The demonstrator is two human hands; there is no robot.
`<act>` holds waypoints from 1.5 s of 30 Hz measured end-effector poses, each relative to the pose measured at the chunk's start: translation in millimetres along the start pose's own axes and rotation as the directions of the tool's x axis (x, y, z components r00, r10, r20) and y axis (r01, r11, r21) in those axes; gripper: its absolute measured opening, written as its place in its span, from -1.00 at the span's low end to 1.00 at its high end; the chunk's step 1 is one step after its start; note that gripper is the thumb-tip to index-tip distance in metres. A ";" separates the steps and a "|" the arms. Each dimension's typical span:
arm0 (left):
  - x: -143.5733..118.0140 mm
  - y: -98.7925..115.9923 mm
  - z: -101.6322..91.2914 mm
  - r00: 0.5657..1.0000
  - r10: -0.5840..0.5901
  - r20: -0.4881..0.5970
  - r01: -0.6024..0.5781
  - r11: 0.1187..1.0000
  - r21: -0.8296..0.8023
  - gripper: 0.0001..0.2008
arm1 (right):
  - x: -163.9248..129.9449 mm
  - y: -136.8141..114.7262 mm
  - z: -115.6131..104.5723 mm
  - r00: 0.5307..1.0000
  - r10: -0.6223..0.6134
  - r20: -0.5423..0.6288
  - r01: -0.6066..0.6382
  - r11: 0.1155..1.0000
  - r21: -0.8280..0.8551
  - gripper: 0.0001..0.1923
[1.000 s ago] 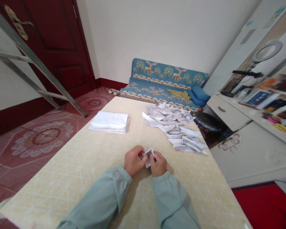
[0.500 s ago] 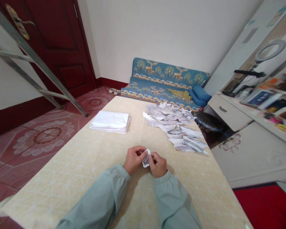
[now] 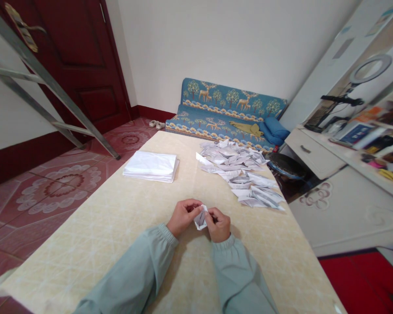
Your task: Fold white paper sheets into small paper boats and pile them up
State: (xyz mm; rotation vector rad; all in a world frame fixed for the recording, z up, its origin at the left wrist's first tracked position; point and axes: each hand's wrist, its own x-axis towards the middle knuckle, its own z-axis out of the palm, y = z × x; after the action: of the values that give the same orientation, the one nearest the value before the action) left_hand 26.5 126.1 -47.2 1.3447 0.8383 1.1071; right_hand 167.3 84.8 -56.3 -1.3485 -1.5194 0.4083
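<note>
Between my two hands is a small folded paper piece (image 3: 200, 220), white at its edges with a greyish hollow inside. My left hand (image 3: 184, 216) pinches its left upper side between thumb and fingers. On the opposite side my right hand (image 3: 218, 224) grips it, thumb in front and fingers curled behind. The paper is held just above the near middle of the table (image 3: 124, 231). Beyond my left hand lies a neat stack of white paper sheets (image 3: 150, 165). Beyond my right hand spreads a loose pile of folded paper pieces (image 3: 237, 159) with printed marks.
A patterned blue sofa (image 3: 212, 115) stands past the table's far edge. To the right are a round stool (image 3: 287, 165) and a white cabinet (image 3: 350, 205) with cluttered shelves. A metal ladder (image 3: 65, 102) leans at the left, in front of a dark red door (image 3: 81, 56).
My hands have spread slightly apart, and the folded paper between them has opened a little wider. The stack and the pile are unchanged.
</note>
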 end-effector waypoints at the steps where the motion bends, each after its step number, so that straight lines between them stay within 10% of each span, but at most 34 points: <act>1: -0.4 0.7 -0.7 1.000 0.009 0.019 -0.009 1.000 0.003 -0.72 | 0.2 0.8 -0.2 0.999 0.027 -0.031 -0.026 1.000 0.008 -0.83; 7: -1.6 4.5 -4.5 0.995 0.068 0.078 -0.071 0.997 0.032 -0.58 | 1.9 10.0 2.2 0.973 0.164 -0.160 -0.139 0.978 0.158 -0.86; 15: -1.5 5.3 -1.8 0.987 0.082 0.137 -0.084 0.996 0.011 -0.63 | 9.6 9.2 -1.0 0.984 -0.077 -0.160 0.135 0.909 0.395 -0.88; 45: -1.6 9.3 -2.8 0.972 0.145 0.184 -0.165 0.982 0.096 -0.68 | 6.8 8.8 -1.8 0.981 0.126 -0.145 -0.060 0.918 0.391 -0.80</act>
State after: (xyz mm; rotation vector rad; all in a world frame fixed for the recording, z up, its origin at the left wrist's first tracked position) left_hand 22.1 124.6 -38.5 1.5984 0.6816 1.0554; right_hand 174.5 92.9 -59.4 -1.1142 -1.1643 0.6052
